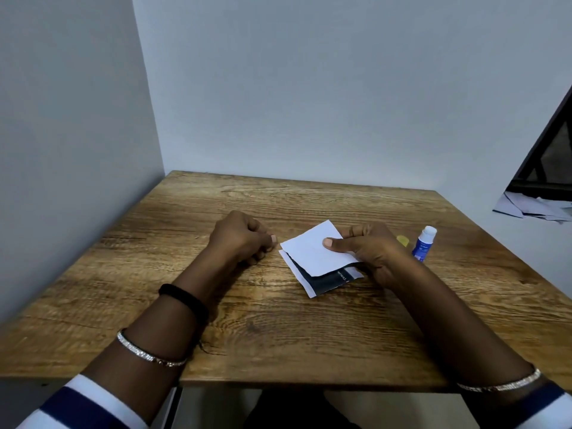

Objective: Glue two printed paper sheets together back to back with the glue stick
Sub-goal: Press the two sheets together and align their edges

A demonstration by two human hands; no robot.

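Two small paper sheets lie stacked right of the table's middle. The upper sheet (312, 252) shows its blank white back. The lower sheet (323, 281) shows a dark printed face with a white margin. My right hand (368, 252) pinches the upper sheet at its right edge, thumb on top. My left hand (240, 238) rests on the table just left of the sheets, fingers curled, holding nothing. A blue and white glue stick (423, 244) stands upright to the right of my right hand, with a small yellow cap (402, 239) beside it.
The wooden table (278, 329) sits in a corner, with walls on its left and far sides. Loose papers (532, 207) lie off the table at the far right under a dark frame.
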